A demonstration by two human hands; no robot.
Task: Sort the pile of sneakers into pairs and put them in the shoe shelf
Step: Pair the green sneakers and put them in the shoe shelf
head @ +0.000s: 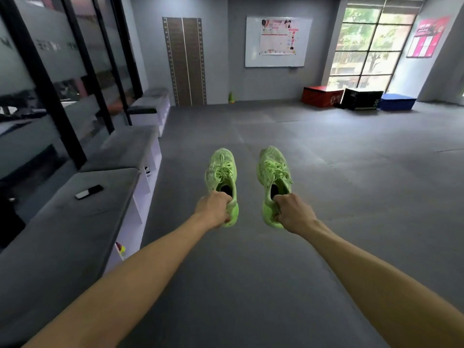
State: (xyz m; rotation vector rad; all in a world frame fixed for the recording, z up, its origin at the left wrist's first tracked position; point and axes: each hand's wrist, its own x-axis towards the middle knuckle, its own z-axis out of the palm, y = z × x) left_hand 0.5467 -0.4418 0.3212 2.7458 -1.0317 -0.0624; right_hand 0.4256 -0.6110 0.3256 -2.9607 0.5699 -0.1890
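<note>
Two bare arms reach out over the grey matted floor (326, 146), with the long grey-cushioned white shoe shelf (82, 212) along your left. Your left hand (213, 209) has its fingers clenched on the heel of one lime-green knit sneaker (222, 169); your right hand (293, 212) grips its lime-green match (275, 169) likewise, both toes forward, held apart above the floor.

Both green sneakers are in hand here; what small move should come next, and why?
Probably turn left toward the shelf. The left hand and right hand each grip a matching green sneaker by the heel, so the pair is sorted, and the cubbies lie on the left.
</note>
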